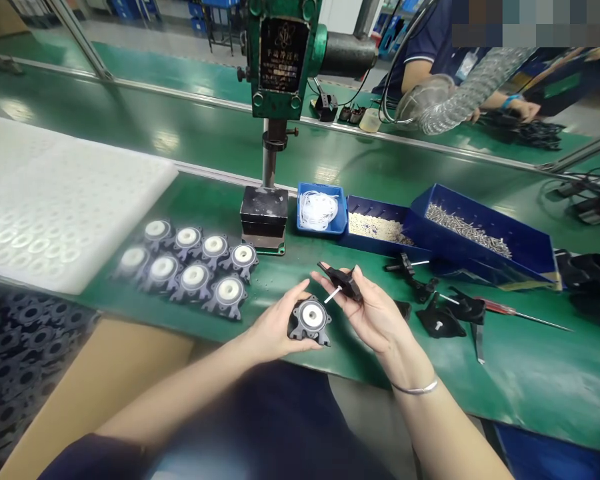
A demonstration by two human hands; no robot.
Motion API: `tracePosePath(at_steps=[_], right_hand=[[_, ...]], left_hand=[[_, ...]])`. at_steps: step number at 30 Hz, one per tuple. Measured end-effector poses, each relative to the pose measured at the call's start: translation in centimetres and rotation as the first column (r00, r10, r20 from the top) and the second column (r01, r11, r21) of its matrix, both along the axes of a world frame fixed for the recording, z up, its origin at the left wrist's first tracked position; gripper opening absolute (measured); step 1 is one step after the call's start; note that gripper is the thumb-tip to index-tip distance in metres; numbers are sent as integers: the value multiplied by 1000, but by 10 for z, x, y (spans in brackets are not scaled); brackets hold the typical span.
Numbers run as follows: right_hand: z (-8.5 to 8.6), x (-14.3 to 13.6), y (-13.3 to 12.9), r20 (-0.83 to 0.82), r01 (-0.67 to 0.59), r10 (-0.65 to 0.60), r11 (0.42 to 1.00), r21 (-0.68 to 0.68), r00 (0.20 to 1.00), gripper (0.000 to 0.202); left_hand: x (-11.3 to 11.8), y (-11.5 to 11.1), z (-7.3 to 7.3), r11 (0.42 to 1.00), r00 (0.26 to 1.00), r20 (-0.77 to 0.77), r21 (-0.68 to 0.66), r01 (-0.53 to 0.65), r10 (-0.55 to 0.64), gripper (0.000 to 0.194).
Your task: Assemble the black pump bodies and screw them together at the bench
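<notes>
Near the front edge of the green bench, my left hand (280, 325) grips a dark housing (313, 316) with a white ring in its centre. Just right of it, my right hand (375, 307) holds a black part (344, 281) with a thin metal pin pointing down-left toward the housing; pin and ring look slightly apart. More dark housings with white rings (195, 275) stand in two rows to the left. Several black parts with pins (439, 323) lie to the right of my right hand.
A green press (280, 60) with a black block (265, 207) stands behind. Blue bins (485, 230) hold pins and small pale pieces. A red screwdriver (497, 307) lies right, a white sheet (70, 193) left. Across the bench, a person's hand (525, 109) is near dark parts.
</notes>
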State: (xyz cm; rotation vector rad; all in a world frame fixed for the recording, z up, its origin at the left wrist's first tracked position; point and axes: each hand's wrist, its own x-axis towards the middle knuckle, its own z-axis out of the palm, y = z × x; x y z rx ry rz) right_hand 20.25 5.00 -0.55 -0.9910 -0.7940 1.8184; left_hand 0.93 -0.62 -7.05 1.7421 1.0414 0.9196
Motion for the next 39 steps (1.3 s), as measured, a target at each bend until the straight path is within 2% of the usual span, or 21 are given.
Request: tracePosePath(at_steps=[4,9,14,19,21,25,26,28,30,33,39], right_hand=[[4,1,-4,52,-32,30,999,41,998,22],[6,-1,-10,167,-95,68,983,157,984,17],[-1,-5,-13,378,-187,69,940,286,923,16],[0,-6,-16,494,-261,41,885,386,869,11],[3,-5,-19,552,-305,8,841,448,833,9],[5,-5,-30,700,-457,-140,665,590,700,13],[2,-6,-32,718,-477,-167,643,599,676,16],[-7,-7,-36,727,-470,-183,655,592,662,20],[-18,-9,-39,713,-428,-180,692,582,678,18],[-30,-11,-39,693,-399,-202,694,600,692,18],[-31,-13,-36,693,-412,-212,672,615,689,18]], left_hand=[[-1,0,0,1000,1000,-9,9,0,0,110],[-1,-1,-2,1000,1000,1,-4,-1,1,111],[0,1,0,1000,1000,4,-5,2,-2,111],[-1,1,2,1000,1000,-3,23,8,-8,108],[-1,1,1,1000,1000,-21,22,1,0,107],[-1,1,0,999,999,-31,38,-7,8,108],[-1,1,0,999,999,-30,50,-7,9,107],[-2,1,0,996,1000,-30,90,-5,8,103],[-2,1,-2,988,1000,-22,154,4,0,88],[-2,3,-6,974,1000,-2,227,5,-5,65],[-1,6,-7,981,999,25,195,19,-24,64]])
